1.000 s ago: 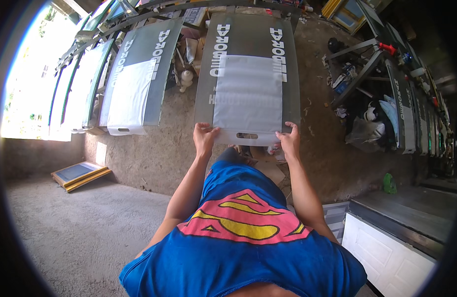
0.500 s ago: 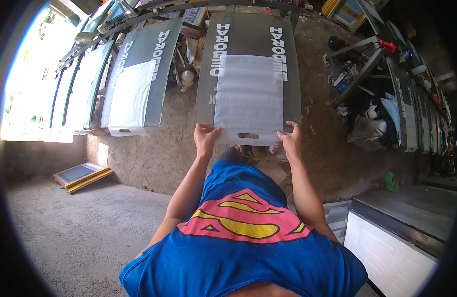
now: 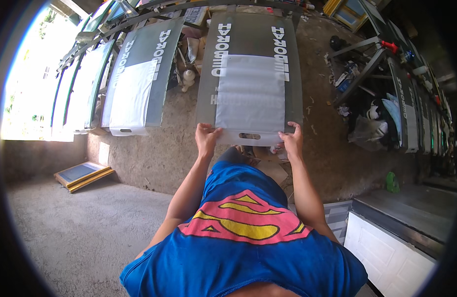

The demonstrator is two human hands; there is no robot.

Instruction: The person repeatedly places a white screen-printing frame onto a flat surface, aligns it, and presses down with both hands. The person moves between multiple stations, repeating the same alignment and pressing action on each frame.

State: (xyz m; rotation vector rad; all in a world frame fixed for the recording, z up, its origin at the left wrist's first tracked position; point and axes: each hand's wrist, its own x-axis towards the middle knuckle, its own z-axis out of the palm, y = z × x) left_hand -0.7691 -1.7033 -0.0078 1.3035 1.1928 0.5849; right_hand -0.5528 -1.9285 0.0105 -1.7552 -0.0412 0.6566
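A white plastic bag point(image 3: 251, 99) with a cut-out handle slot lies flat on a dark grey board point(image 3: 208, 106) with white lettering. At the bag's near left corner, the fingers and thumb of my left hand point(image 3: 206, 139) are pinched on its edge. My right hand point(image 3: 291, 141) grips the near right corner in the same way. Between my hands, the handle end of the bag reaches past the board's near edge. Some lettering on the board shows faintly through the bag.
To the left, a similar board point(image 3: 166, 59) carries another white bag point(image 3: 129, 96). A yellow-edged frame point(image 3: 83, 175) rests on the floor. At right stand a metal rack point(image 3: 359, 72), clear plastic bags point(image 3: 369, 133) and a white panelled door point(image 3: 387, 252).
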